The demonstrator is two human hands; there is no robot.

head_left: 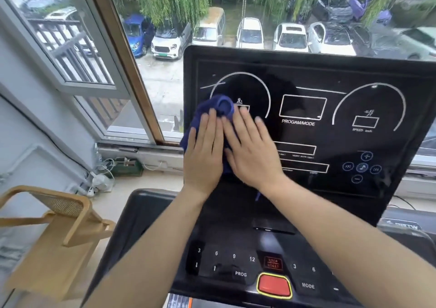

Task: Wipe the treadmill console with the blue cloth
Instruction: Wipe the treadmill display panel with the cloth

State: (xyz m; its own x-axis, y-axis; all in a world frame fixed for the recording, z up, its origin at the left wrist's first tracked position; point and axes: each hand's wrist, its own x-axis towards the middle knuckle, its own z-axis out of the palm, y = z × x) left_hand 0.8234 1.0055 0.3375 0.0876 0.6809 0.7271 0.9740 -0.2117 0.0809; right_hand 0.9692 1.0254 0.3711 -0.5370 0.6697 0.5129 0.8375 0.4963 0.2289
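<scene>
The treadmill console [330, 76] is a black upright panel with white dials and the label PROGAM/MODE. A blue cloth [219, 106] is bunched against its left dial area. My left hand [204, 156] lies flat on the cloth, fingers stretched upward. My right hand [252, 152] presses flat beside it, overlapping the cloth's right part. Most of the cloth is hidden under both palms; a small blue corner [258, 195] shows below my right wrist.
Below the panel is a button deck [240, 273] with a red stop button [273, 285]. A wooden chair [54, 227] stands at the left. An open window [99, 76] is behind the console, with cables and a power strip [94, 187] on the floor.
</scene>
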